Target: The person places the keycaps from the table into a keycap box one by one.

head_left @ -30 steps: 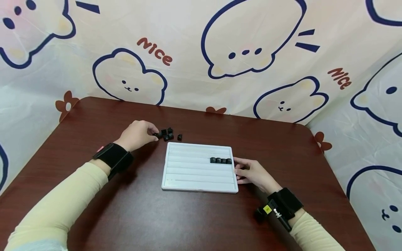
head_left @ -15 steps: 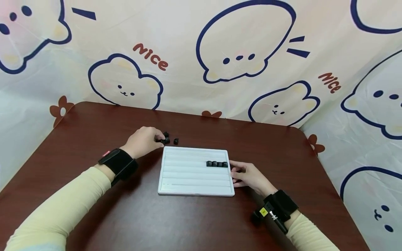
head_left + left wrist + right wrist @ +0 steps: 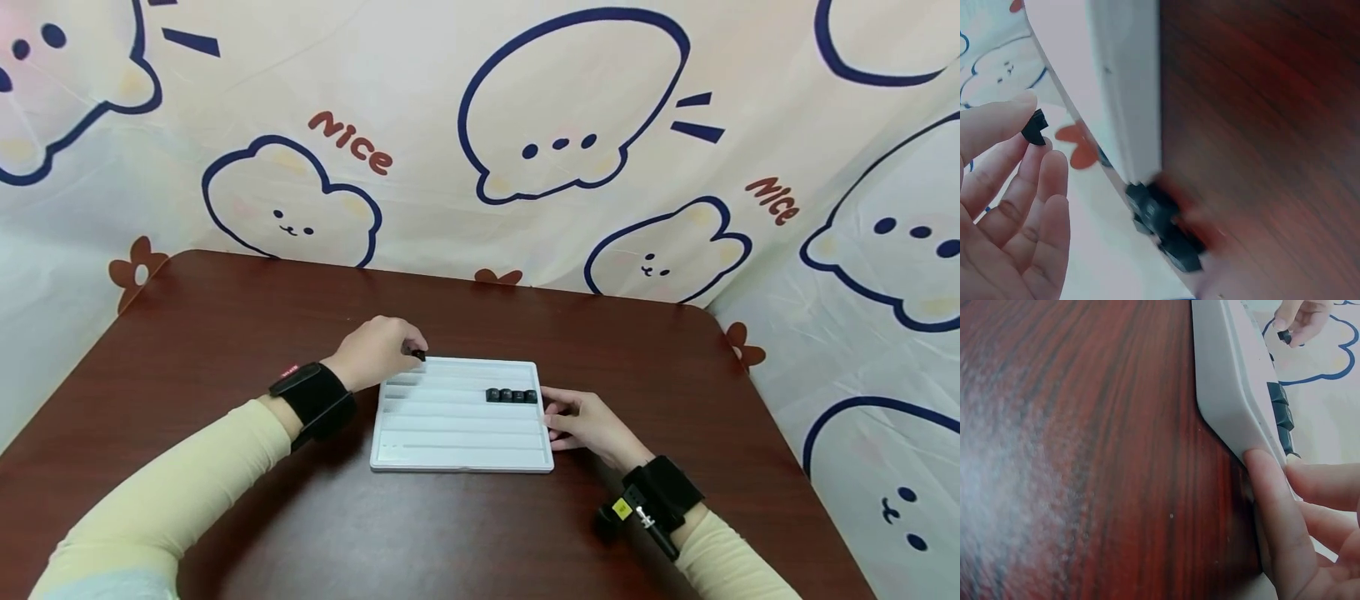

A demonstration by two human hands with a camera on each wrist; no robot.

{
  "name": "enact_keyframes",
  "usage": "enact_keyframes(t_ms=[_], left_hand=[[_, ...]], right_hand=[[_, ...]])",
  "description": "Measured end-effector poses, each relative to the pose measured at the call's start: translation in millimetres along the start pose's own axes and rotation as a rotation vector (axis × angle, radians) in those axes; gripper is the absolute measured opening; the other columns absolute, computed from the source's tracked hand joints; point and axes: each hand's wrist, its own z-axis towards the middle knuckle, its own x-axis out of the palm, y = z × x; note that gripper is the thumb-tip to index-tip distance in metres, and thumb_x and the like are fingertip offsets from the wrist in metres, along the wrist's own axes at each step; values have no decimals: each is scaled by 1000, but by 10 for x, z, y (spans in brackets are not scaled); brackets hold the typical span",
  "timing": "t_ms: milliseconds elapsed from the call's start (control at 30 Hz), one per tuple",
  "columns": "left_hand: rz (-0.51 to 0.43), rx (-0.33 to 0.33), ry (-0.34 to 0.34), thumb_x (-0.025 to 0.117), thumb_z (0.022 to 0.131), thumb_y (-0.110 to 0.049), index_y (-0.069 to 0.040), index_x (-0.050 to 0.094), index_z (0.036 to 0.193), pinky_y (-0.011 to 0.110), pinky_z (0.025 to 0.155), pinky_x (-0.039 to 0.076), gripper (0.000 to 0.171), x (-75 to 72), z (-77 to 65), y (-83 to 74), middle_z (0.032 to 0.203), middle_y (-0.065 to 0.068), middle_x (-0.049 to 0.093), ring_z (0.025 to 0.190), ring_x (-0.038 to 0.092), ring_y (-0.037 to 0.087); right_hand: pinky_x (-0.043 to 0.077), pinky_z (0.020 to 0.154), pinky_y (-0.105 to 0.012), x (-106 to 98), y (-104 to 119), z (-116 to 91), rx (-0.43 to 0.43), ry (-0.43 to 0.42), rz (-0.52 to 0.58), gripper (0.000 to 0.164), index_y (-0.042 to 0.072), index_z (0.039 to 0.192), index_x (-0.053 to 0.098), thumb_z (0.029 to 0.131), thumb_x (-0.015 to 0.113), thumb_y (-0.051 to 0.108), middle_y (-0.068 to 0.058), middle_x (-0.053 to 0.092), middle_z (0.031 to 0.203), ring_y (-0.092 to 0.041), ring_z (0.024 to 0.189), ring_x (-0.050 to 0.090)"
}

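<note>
My left hand (image 3: 377, 348) pinches a small black keycap (image 3: 1035, 127) between thumb and fingers, above the far left corner of a white ridged tray (image 3: 457, 454). Four black pieces are too many to number, so several keycaps (image 3: 512, 396) stand side by side in one groove at the tray's right side. My right hand (image 3: 596, 427) holds the tray's right edge. In the right wrist view its thumb (image 3: 1275, 519) presses the outer wall, and a fingertip touches the rim near the row. Loose keycaps (image 3: 1163, 222) lie on the table by the tray, hidden behind my left hand in the head view.
The tray lies on a dark brown wooden table (image 3: 300, 517). Behind and beside the table hangs a pale cloth (image 3: 427, 100) printed with cartoon figures. Both wrists wear black straps (image 3: 318, 404).
My left hand has picked up a keycap from the loose pile and moved right and nearer, over the tray's far left corner. The right hand stays at the tray's edge.
</note>
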Motion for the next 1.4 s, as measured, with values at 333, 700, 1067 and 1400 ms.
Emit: enact_keyframes(t_ms=[333, 700, 1067, 1400], left_hand=[[14, 36, 30, 79, 92, -13, -6, 79, 112, 38, 86, 55, 21, 132, 43, -90, 106, 6, 73, 94, 65, 21], [11, 67, 70, 81, 90, -14, -7, 79, 111, 33, 77, 55, 22, 282, 59, -210, 108, 6, 73, 89, 66, 18], [56, 95, 96, 82, 89, -13, -10, 81, 105, 35, 80, 55, 16, 371, 95, -311, 102, 3, 75, 95, 68, 18], [85, 106, 112, 81, 89, -13, -10, 81, 106, 34, 81, 55, 17, 324, 109, -362, 100, 2, 74, 94, 67, 17]], right_hand=[[60, 69, -33, 19, 0, -5, -1, 0, -4, 55, -4, 152, 44, 100, 62, -4, -16, 57, 106, -18, 76, 63], [60, 71, -34, 20, -1, -3, -1, 18, 7, 56, -4, 153, 42, 100, 60, -5, -17, 57, 108, -18, 76, 64], [60, 70, -34, 23, -4, 9, 4, 15, 6, 56, -4, 153, 43, 100, 62, -4, -16, 57, 106, -18, 76, 63], [60, 71, -35, 1, 0, 22, 11, 15, 12, 57, -4, 153, 43, 100, 62, -4, -16, 56, 108, -18, 76, 63]])
